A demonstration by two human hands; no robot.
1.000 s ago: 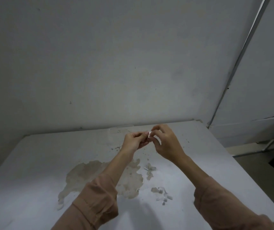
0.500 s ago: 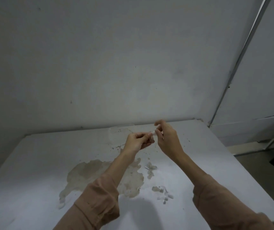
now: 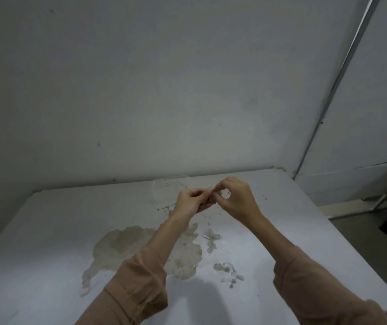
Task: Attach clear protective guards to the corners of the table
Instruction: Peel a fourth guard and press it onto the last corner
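My left hand [image 3: 193, 200] and my right hand [image 3: 235, 199] meet above the far middle of the white table [image 3: 47, 231]. Both pinch a small clear corner guard [image 3: 212, 195], which is mostly hidden between the fingertips. My right thumb and forefinger form a ring at the guard. Several more clear guards and bits of backing [image 3: 228, 275] lie loose on the table near my right forearm. A few clear scraps [image 3: 211, 238] lie a little farther in.
A large brownish patch of worn surface [image 3: 140, 247] spreads under my left forearm. A clear plastic packet [image 3: 167, 187] lies at the table's far edge by the wall [image 3: 164, 90]. The table's far right corner [image 3: 280, 169] and right edge border the floor [image 3: 363, 231].
My right hand pulled a little up and away from the left half a second ago, then came back; both hands now touch at the guard again.
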